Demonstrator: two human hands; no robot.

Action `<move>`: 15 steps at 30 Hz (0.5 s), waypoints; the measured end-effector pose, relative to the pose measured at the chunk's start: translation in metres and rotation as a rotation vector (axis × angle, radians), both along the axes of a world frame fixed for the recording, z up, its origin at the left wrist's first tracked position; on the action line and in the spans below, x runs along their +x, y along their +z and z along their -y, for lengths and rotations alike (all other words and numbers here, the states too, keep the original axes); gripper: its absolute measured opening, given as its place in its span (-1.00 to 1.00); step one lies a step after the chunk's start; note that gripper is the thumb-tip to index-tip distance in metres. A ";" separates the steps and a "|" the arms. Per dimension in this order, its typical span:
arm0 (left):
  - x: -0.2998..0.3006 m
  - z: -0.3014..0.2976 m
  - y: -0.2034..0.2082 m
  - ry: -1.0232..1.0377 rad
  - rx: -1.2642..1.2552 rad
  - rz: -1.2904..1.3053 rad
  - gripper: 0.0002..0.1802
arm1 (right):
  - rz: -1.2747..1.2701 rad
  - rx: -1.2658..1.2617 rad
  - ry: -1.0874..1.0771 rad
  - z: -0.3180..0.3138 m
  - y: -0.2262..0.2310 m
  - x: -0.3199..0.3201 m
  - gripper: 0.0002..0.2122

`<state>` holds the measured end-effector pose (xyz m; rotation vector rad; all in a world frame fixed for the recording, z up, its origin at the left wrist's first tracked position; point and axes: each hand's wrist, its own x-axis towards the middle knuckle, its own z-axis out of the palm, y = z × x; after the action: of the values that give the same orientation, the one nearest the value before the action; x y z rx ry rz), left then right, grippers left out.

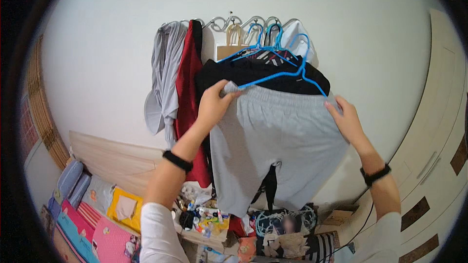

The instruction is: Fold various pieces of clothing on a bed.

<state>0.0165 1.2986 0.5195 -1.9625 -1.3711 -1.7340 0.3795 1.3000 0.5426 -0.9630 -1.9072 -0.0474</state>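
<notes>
A pair of grey elastic-waist pants [278, 131] is spread in front of the wall, held up by both my hands. My left hand [215, 103] pinches the left end of the waistband. At the other end of the waistband, my right hand [345, 119] grips the cloth with thumb and fingers. A blue clothes hanger [280, 75] slants down to the waistband, its lower part hidden in the pants. Its hook overlaps a white cap [295, 36]; whether it touches the rack cannot be told. Close behind hang black clothes [263, 74].
A metal hook rack [214, 23] on the wall carries other blue hangers, a paper bag [229, 51], a red garment [187, 97] and a grey garment [168, 68]. Below stand a cluttered small table [207, 236] and a bed with pink bedding [112, 238]. Pale cabinets [419, 131] line the right.
</notes>
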 end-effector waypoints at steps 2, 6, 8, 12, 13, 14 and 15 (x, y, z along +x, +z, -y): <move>0.025 0.035 -0.027 -0.084 -0.087 0.128 -0.74 | -0.070 -0.048 0.033 0.028 -0.030 0.020 -0.71; 0.072 0.107 -0.055 -0.065 -0.110 0.183 -0.79 | -0.214 -0.206 0.025 0.068 -0.063 0.059 -0.66; 0.095 0.146 -0.057 -0.086 -0.119 0.160 -0.80 | -0.238 -0.194 0.030 0.099 -0.071 0.078 -0.65; 0.150 0.211 -0.092 -0.031 -0.271 0.110 -0.78 | -0.310 -0.112 0.004 0.142 -0.126 0.134 -0.62; 0.159 0.227 -0.113 -0.044 -0.306 0.148 -0.77 | -0.331 -0.125 0.017 0.159 -0.135 0.138 -0.62; 0.158 0.259 -0.131 -0.015 -0.444 0.199 -0.72 | -0.336 -0.183 0.029 0.186 -0.148 0.131 -0.62; 0.170 0.285 -0.144 0.074 -0.492 0.139 -0.62 | -0.321 -0.224 0.024 0.212 -0.154 0.143 -0.61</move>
<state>0.1862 1.0136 0.3753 -2.0046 -2.0533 -1.6393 0.5224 1.0880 0.3885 -1.0275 -1.6487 0.3227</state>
